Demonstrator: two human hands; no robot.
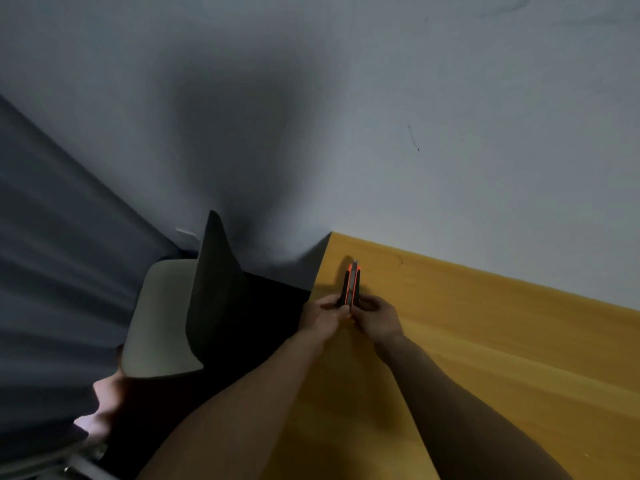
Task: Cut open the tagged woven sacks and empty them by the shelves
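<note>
Orange and black, the utility knife (351, 284) stands just right of the frame's centre, its tip pointing to the top of the frame and a grey strip running along its middle. Both hands grasp its lower end. The left hand (320, 315) curls its fingers onto the handle from the left, and the right hand (377, 318) pinches it from the right. Both bare forearms reach up from the bottom edge.

The knife is held over a yellow wooden tabletop (485, 341) that fills the lower right, and its shadow falls on the wood near the table's far corner. A pale grey wall (381, 116) spans the upper frame. Left of the hands sits a chair (159, 317) with a light seat and a dark upright panel (216, 289). A dark grey curtain (52, 254) hangs along the left edge. The lower left corner is too blurred to read.
</note>
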